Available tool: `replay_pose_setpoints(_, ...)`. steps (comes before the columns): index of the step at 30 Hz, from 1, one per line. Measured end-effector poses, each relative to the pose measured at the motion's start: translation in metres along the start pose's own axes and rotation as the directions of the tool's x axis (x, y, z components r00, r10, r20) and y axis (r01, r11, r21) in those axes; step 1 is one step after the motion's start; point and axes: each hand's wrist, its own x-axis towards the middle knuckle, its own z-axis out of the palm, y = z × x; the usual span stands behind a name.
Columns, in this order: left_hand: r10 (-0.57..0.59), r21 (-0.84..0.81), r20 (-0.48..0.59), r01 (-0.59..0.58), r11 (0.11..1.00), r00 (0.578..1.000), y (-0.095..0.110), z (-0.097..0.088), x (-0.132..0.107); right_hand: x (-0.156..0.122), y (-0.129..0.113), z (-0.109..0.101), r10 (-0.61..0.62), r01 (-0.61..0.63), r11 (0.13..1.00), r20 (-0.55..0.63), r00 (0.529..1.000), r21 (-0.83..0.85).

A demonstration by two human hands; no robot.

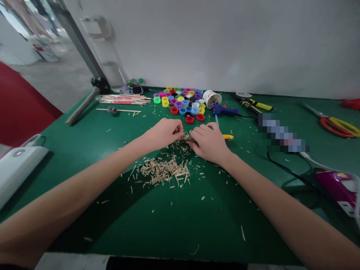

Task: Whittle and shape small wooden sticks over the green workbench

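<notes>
Loosely heaped, slivers (163, 170) look pale, thin; left grip (165, 133) and right grip (209, 143) curl inward, their hold unclear.

Loose heap of pale wood slivers (164, 171), yellow handle (228, 137) farther right

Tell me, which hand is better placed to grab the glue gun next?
Probably the right, though it looks occupied. The right hand is nearer the glue gun, which lies just beyond it. The left hand is farther off and might have to reach past the right.
</notes>
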Motion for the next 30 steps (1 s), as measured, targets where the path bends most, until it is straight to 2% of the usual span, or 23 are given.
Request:
replay_pose_setpoints(5, 0.032, 0.003, -0.001, -0.032, 0.999, 0.999, -0.0047, 0.0009, 0.0008, -0.0014, -0.0009, -0.0011, -0.016, 0.015, 1.0, -0.045, 0.999, -0.01)
replay_pose_setpoints(16, 0.056, 0.031, -0.001, -0.056, 0.998, 0.998, -0.0028, -0.001, -0.0001, -0.0014, -0.0005, -0.0002, -0.022, 0.022, 1.0, -0.026, 0.999, -0.002)
replay_pose_setpoints(25, 0.053, 0.006, 0.091, -0.054, 0.999, 0.994, -0.0001, -0.0024, -0.0013, 0.0036, 0.0009, 0.0003, -0.006, 0.003, 0.999, 0.055, 0.998, 0.045)
replay_pose_setpoints(30, 0.087, -0.046, 0.125, -0.082, 0.996, 0.988, -0.0036, -0.0036, -0.0007, 0.0016, 0.0011, 0.0, -0.02, 0.02, 0.999, 0.008, 1.0, 0.032)
